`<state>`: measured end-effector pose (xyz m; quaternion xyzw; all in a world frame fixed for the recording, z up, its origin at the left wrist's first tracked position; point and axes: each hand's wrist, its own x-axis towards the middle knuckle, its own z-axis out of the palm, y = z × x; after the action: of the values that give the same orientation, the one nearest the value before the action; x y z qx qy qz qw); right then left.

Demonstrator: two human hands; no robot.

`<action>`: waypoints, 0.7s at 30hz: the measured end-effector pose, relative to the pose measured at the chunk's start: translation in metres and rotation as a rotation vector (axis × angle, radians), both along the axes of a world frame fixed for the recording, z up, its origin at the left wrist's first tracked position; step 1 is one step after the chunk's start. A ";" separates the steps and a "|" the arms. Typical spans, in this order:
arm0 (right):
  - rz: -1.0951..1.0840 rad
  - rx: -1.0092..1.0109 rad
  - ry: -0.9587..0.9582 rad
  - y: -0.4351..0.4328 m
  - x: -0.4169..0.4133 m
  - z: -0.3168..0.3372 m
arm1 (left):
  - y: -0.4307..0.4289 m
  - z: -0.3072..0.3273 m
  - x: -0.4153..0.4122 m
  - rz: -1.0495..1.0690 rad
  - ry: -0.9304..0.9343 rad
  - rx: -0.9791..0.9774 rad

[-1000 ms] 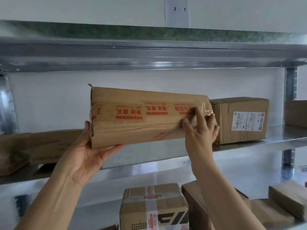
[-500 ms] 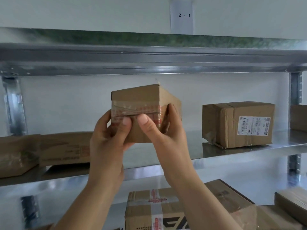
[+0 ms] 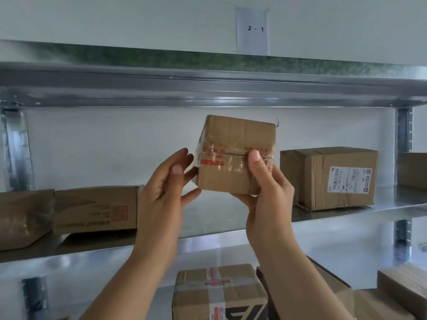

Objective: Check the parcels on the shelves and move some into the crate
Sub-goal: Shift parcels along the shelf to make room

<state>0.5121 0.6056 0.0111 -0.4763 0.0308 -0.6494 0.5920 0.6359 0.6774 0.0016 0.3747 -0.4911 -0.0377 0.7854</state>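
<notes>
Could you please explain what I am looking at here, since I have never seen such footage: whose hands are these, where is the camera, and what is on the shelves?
No machine here: a person wears one wide-angle camera on the head, so this single picture shows their own bare hands from their viewpoint. The right hand grips a small taped cardboard parcel, thumb on its front, fingers beneath. The left hand is open at the parcel's left edge. Behind, on the metal shelf, stand a box with a white label to the right and brown boxes to the left. A taped box and others sit on the shelf below. A paper sign above reads 2 - 1. No crate is in view.
</notes>
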 end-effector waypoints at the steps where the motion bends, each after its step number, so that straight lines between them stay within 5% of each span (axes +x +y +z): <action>1: 0.010 0.024 -0.002 -0.004 -0.003 0.001 | -0.001 0.000 0.003 -0.004 0.016 0.011; 21: 0.255 0.095 -0.090 -0.041 -0.021 -0.007 | -0.018 -0.027 0.101 0.157 0.253 0.263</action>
<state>0.4908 0.5644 0.0039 -0.4183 -0.0258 -0.5872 0.6925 0.7373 0.6594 -0.0249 0.5038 -0.3487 -0.0869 0.7855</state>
